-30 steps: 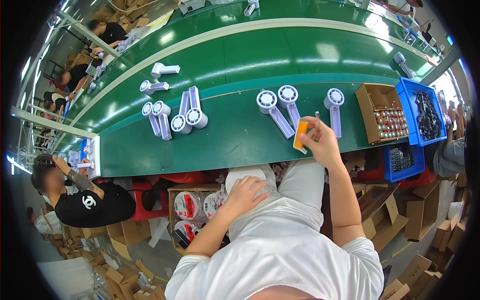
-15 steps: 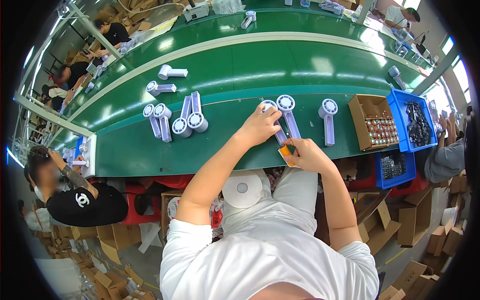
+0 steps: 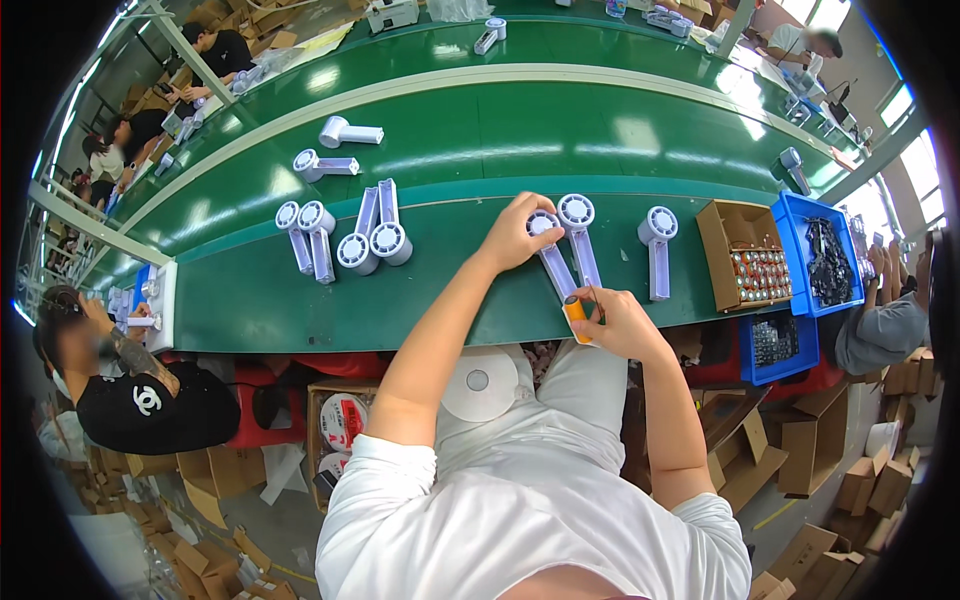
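My left hand (image 3: 516,238) is closed round the head of a pale lilac handheld fan (image 3: 556,268), its thumb across the round grille. The fan's long hollow handle points toward me. In my right hand (image 3: 622,326), an orange cylindrical battery (image 3: 575,312) is pinched at the lower end of that handle, just above the table's near edge. Whether the battery touches the handle I cannot tell. A second handheld fan (image 3: 584,250) lies right beside the held one, and a third fan (image 3: 659,255) lies farther right, both with hollow handles facing up.
More fans (image 3: 372,240) lie at left on the green table (image 3: 450,300). At right stand a cardboard box (image 3: 722,250) of batteries, a blue bin (image 3: 795,240) of black parts and a lower blue bin (image 3: 765,375). A white roll (image 3: 480,385) rests on my lap. A co-worker (image 3: 150,400) sits at left.
My left hand has shifted round the fan head, showing more of its grille. The orange battery has tilted more upright in my right hand. The whole view has shifted slightly.
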A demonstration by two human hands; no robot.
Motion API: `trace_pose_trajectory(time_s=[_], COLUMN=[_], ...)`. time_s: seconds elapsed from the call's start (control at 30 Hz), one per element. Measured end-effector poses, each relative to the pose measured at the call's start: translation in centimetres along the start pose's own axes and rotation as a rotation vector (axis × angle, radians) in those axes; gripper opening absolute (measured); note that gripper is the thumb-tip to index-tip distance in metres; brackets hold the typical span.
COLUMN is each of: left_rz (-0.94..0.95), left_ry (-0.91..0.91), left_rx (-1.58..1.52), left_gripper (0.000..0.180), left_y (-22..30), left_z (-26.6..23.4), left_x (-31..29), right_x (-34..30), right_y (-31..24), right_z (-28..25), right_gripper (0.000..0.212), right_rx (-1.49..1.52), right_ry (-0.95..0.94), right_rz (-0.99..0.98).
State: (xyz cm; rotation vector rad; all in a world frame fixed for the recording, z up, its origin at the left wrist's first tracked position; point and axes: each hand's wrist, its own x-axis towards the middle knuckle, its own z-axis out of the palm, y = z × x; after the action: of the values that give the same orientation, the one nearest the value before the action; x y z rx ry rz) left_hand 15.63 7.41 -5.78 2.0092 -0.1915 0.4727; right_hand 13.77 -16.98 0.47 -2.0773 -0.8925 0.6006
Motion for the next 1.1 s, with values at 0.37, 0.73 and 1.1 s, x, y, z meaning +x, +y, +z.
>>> trace_pose_trajectory(time_s=[0.37,0.73,1.1], left_rz=[-0.011,0.019,0.146], left_ry=[0.121,0.164,0.167], left_rx=[0.015,0.077,0.111], left_gripper=[0.021,0.020,0.020], left_y=[-1.8,-2.4,-2.6], left_z=[-1.3,-1.7,-1.4], left_x=[-0.7,-0.4,-0.6], right_x=[2.0,6.7,7.8], right_y=[-3.2,-2.2,-4.3], right_z=[1.3,3.7,2.8], right_gripper=[0.041,0.043,0.029], right_rx=[0.122,-0.257,-0.722], right_ry=[0.382,0.297,-0.152], right_rz=[-0.020,-0.105,-0.085])
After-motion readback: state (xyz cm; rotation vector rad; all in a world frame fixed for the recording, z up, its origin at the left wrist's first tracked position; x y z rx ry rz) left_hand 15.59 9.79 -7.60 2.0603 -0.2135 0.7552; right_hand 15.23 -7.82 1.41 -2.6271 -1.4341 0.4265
